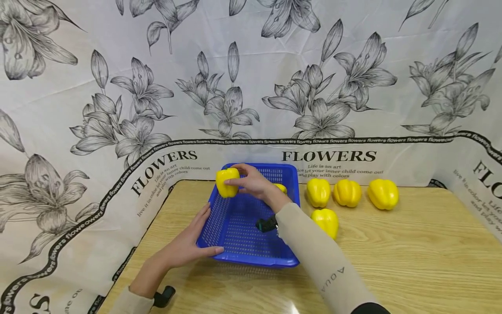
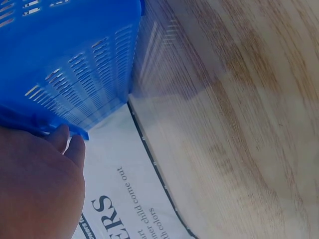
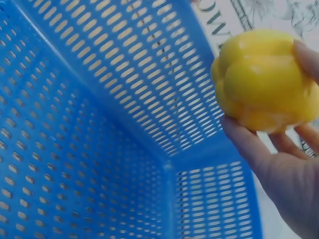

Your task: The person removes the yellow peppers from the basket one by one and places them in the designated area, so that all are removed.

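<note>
A yellow bell pepper (image 1: 227,183) is in my right hand (image 1: 252,183), thumb and fingers around it, above the far left part of a blue plastic basket (image 1: 251,260). The right wrist view shows that bell pepper (image 3: 264,82) up beside the slotted basket wall (image 3: 144,74). My left hand (image 1: 184,246) grips the basket at its near left corner, thumb by the front rim and fingers along the left side. In the left wrist view, fingertips (image 2: 75,147) bend at the rim. Inside the basket, another yellow pepper (image 1: 280,188) is mostly hidden behind my right hand.
Right of the basket, several yellow bell peppers lie on the wooden table (image 1: 412,253): two close together (image 1: 318,192), one farther right (image 1: 383,194), and one nearer (image 1: 325,223), partly covered by my right sleeve. A flower-printed cloth (image 1: 243,109) hangs behind the table and along its sides.
</note>
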Demonstrator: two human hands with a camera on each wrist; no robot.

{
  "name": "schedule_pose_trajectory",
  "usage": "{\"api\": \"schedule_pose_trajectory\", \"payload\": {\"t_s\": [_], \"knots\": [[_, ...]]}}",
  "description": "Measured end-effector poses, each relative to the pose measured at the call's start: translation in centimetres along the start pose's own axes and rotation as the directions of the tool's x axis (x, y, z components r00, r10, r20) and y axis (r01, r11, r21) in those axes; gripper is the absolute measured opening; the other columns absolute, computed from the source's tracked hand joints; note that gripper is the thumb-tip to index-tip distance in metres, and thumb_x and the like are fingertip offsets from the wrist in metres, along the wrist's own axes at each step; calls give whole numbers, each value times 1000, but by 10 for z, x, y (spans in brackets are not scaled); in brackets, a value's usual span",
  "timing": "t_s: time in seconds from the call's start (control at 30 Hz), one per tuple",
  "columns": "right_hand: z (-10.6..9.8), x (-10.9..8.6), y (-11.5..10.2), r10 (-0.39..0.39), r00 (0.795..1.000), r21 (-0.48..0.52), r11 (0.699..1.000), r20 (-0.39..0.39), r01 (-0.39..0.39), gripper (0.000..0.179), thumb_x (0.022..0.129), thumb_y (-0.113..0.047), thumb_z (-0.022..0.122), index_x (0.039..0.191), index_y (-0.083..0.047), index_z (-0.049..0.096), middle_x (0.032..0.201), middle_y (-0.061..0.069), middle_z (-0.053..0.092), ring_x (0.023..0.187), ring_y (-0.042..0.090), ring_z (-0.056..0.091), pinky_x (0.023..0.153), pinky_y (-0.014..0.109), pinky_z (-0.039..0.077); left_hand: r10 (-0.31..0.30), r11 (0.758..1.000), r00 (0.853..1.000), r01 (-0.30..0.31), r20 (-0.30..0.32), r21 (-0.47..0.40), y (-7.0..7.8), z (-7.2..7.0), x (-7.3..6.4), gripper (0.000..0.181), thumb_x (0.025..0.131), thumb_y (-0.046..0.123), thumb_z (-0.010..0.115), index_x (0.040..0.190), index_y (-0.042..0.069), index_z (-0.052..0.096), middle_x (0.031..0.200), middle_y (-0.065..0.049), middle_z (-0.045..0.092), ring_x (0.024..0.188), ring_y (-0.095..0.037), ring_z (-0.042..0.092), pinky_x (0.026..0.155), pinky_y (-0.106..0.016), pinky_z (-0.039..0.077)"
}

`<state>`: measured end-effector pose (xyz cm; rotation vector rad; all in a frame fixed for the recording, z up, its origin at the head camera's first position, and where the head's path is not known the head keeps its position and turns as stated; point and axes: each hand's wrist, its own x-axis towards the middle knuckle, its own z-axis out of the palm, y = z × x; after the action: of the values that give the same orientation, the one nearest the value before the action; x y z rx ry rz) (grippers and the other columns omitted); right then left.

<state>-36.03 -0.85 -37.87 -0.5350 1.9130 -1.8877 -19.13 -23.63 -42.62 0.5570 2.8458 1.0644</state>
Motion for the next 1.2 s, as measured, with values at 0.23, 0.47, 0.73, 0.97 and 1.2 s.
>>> {"api": "schedule_pose_trajectory", "payload": {"t_s": [0.23, 0.47, 0.73, 0.97, 1.2], "knots": [[3, -16, -24, -51, 993, -128, 991, -110, 37, 76, 89, -17, 82, 153, -6, 42, 148, 18, 46, 125, 36, 57, 89, 42, 60, 10, 1000, 1000, -10, -12, 9, 0, -3, -1, 116, 84, 60, 76, 166, 16, 7, 173, -1, 0, 156, -34, 13, 119, -62, 24], [-2, -34, -39, -73, 989, -189, 981, -131, 48, 79, 88, -22, 83, 154, -10, 42, 148, 15, 47, 121, 34, 59, 94, 47, 58, 8, 1000, 1000, -8, -11, 20, -2, -3, -2, 117, 83, 61, 76, 166, 17, 7, 173, -1, 1, 155, -36, 15, 118, -63, 27], [-12, -59, -55, -105, 991, -275, 958, -84, 78, 79, 88, -26, 83, 154, -13, 42, 149, 12, 48, 125, 31, 57, 97, 48, 56, 8, 1000, 1000, -7, -13, 24, -2, -1, -3, 118, 83, 62, 76, 166, 16, 7, 173, -1, 0, 156, -35, 14, 118, -63, 25], [-25, -81, -57, -147, 987, -368, 923, -66, 113, 76, 89, -27, 82, 153, -18, 43, 150, 8, 48, 129, 32, 58, 98, 48, 55, 10, 1000, 1000, -10, -9, 28, -2, 1, -2, 118, 83, 63, 76, 166, 16, 8, 173, 1, 0, 156, -35, 14, 118, -63, 25], [-41, -103, -54, -150, 987, -428, 897, -57, 112, 76, 89, -27, 82, 154, -17, 42, 154, 12, 45, 131, 35, 57, 95, 46, 56, 21, 1000, 1000, -20, -12, 24, -1, 1, 0, 118, 82, 63, 76, 166, 16, 8, 173, 0, 0, 156, -34, 12, 119, -63, 24]]}}
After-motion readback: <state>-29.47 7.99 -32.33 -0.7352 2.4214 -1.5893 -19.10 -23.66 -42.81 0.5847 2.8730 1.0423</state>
